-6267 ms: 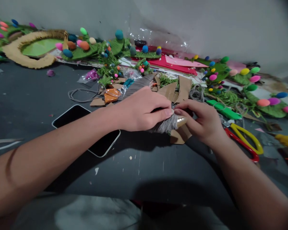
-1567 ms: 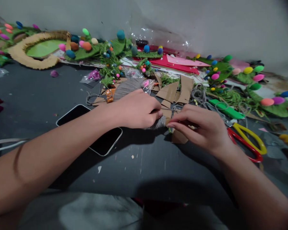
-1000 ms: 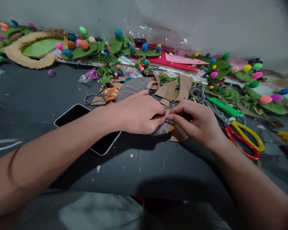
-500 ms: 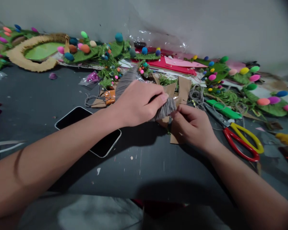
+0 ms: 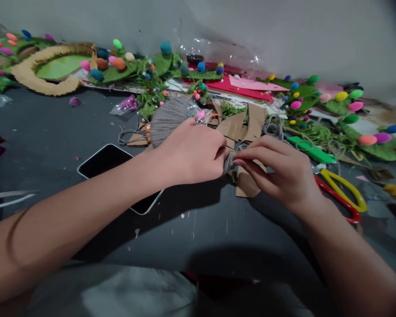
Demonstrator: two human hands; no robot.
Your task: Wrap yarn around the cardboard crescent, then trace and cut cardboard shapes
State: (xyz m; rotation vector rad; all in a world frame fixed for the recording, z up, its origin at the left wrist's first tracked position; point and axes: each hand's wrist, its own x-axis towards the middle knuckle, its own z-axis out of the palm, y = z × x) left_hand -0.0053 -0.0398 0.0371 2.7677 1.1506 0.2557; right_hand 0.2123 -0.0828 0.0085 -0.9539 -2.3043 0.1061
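Note:
A curved piece wrapped in grey yarn (image 5: 171, 115) lies under my left hand (image 5: 193, 154), which is closed around it. Its broad wrapped part shows beyond my knuckles, and its narrow end pokes out by my thumb side. At that narrow end my right hand (image 5: 280, 165) pinches the grey yarn between thumb and fingertips; the strand itself is hard to make out. Cut cardboard pieces (image 5: 247, 182) lie beneath and behind both hands. Below my left forearm is a phone (image 5: 107, 159) with a dark screen, partly covered.
To the right are scissors (image 5: 345, 189) with red and yellow handles, a green comb-like piece (image 5: 312, 149) and loose grey yarn (image 5: 273, 127). Green leaf garlands with coloured balls line the wall. A tan fringed ring (image 5: 42, 88) lies far left, near a small purple-filled bag (image 5: 125, 105).
The wrapped piece has turned, so its broad part now shows more beyond my left hand. My left fingers have closed farther over the narrow end. My right hand has shifted slightly right, its fingers straighter.

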